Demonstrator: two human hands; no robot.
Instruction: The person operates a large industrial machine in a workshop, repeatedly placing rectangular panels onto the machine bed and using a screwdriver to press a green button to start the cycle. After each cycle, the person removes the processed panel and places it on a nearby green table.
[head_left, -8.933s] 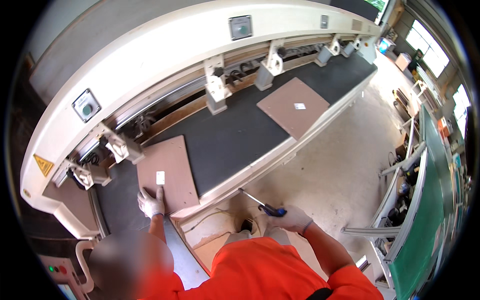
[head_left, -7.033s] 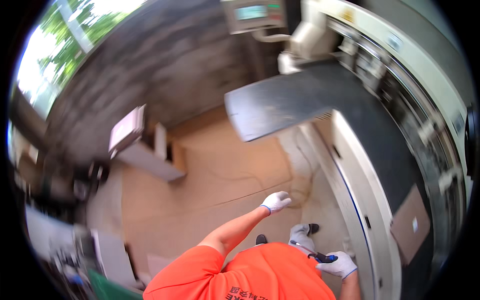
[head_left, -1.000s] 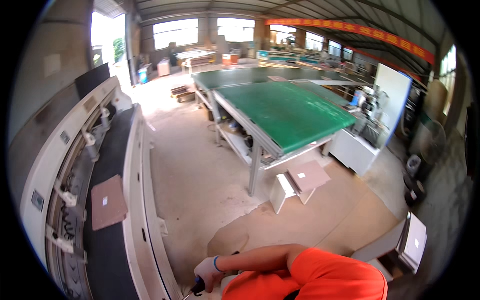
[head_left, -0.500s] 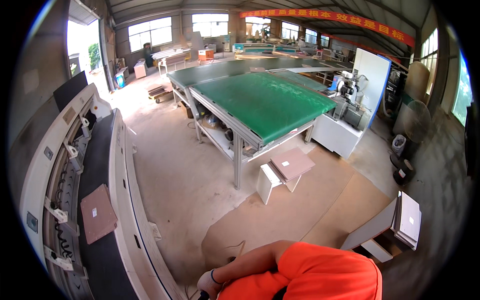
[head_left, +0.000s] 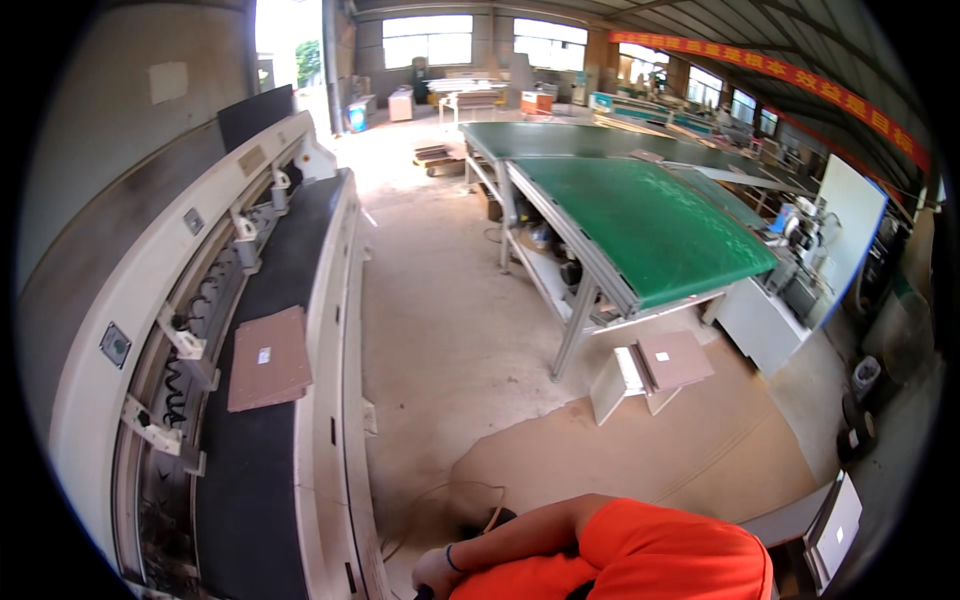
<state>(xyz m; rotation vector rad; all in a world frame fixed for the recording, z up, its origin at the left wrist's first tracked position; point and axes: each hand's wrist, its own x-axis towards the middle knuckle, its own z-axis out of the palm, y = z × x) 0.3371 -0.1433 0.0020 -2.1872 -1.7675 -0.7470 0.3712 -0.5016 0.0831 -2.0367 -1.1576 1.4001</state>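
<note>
At the lower edge my right hand [head_left: 434, 572], in a pale glove with a dark band at the wrist, is closed around a dark object [head_left: 425, 593]. Only a bit of that object shows, so its kind cannot be made out. My right arm, in an orange sleeve [head_left: 675, 550], bends across in front of me. To the left of the hand runs a long white machine [head_left: 345, 440] with a black belt [head_left: 250, 500]. A stack of brown panels [head_left: 271, 358] with a white label lies on this belt. My left hand is out of view.
A green-topped conveyor table [head_left: 660, 225] stands ahead. Before it, brown panels [head_left: 676, 360] rest on a small white stand [head_left: 612, 385]. More panels [head_left: 835, 530] stand at the lower right. A thin hose [head_left: 460, 485] lies on the floor near my arm.
The view has swung left, so the machine, the panels and the green table appear farther right. My right hand stays closed low in front of me.
</note>
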